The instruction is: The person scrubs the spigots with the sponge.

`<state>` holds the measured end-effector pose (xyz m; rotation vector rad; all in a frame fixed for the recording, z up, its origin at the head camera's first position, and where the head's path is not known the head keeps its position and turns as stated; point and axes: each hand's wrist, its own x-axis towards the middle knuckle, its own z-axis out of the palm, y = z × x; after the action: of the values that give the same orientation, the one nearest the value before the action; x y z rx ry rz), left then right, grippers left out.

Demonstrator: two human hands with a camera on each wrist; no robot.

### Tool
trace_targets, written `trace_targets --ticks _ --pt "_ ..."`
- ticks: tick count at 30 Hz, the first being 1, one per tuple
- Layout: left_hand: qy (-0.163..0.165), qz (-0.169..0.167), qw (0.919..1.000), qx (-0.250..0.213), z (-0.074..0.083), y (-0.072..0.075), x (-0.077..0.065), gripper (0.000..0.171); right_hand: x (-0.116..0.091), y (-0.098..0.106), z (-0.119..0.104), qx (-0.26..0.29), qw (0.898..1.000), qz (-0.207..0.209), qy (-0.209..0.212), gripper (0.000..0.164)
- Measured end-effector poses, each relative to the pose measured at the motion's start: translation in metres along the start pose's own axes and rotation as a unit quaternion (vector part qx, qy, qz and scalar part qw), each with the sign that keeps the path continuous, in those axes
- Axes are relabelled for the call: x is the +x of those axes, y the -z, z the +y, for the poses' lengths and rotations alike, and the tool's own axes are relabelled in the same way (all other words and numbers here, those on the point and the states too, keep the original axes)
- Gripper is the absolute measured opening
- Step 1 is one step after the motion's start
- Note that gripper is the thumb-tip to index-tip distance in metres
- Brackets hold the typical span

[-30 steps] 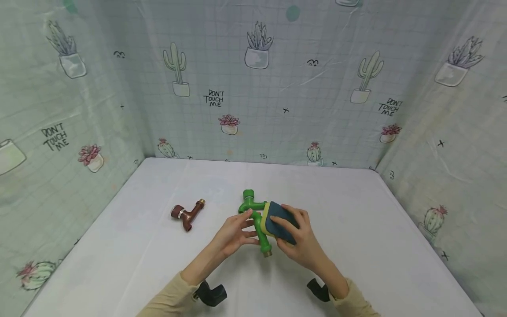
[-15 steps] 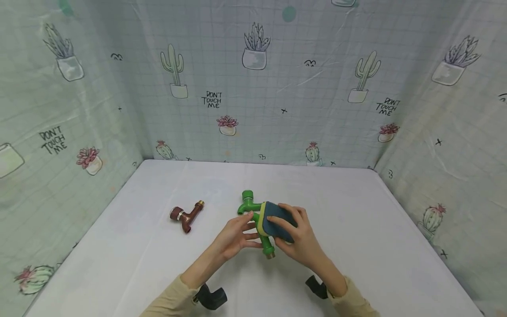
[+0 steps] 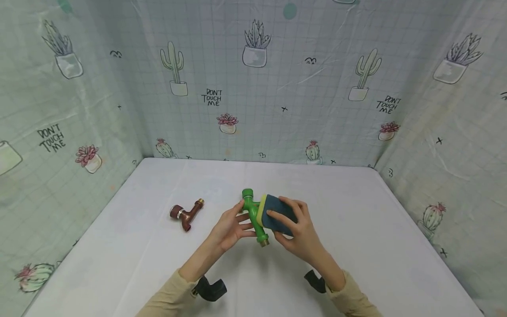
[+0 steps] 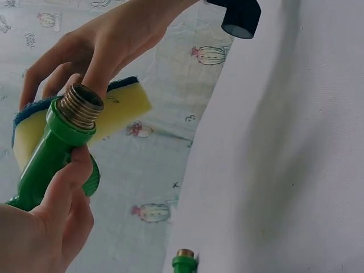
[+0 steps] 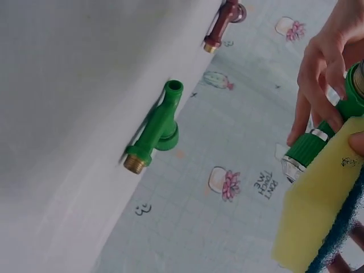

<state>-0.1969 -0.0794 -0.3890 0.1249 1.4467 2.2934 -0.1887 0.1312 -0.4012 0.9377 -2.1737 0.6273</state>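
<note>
In the head view my left hand (image 3: 227,231) grips a green faucet (image 3: 256,222), held above the table with its brass threaded end toward me. My right hand (image 3: 302,231) holds a sponge (image 3: 279,215) with a dark blue scouring side and a yellow side. The yellow side lies against the faucet's body. Up close in the left wrist view, the open threaded mouth of the held faucet (image 4: 42,165) stands in front of the sponge (image 4: 122,111). A second green faucet (image 5: 156,128) lies on the table, partly hidden behind the held one in the head view.
A brown faucet (image 3: 188,215) lies on the white table (image 3: 376,246) to the left. Near my forearms are two black fittings, one at the left (image 3: 211,289) and one at the right (image 3: 315,281), both partly covered by the sleeves. Printed cloth walls surround the table.
Both hands have shifted slightly away from me with the faucet and sponge. The sponge first slid across the faucet toward the left, then moved up along it. Faucets on the table stay put.
</note>
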Motion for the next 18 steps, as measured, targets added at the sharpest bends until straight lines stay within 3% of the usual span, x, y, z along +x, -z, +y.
trace_targets --ticks 4,12,18 --pt "-0.001 0.004 0.9999 0.012 -0.0019 0.0015 0.0025 0.055 -0.0036 0.0020 0.0002 0.009 1.000 -0.004 0.021 0.033" --pt "0.002 0.027 0.9996 0.006 -0.0025 0.0050 0.0058 0.053 -0.0080 0.0051 0.0026 0.008 0.997 -0.006 0.076 0.033" --pt "0.002 0.064 0.9969 0.046 -0.0014 0.0051 0.0075 0.052 -0.0101 0.0083 0.0079 -0.040 0.988 0.010 0.147 0.029"
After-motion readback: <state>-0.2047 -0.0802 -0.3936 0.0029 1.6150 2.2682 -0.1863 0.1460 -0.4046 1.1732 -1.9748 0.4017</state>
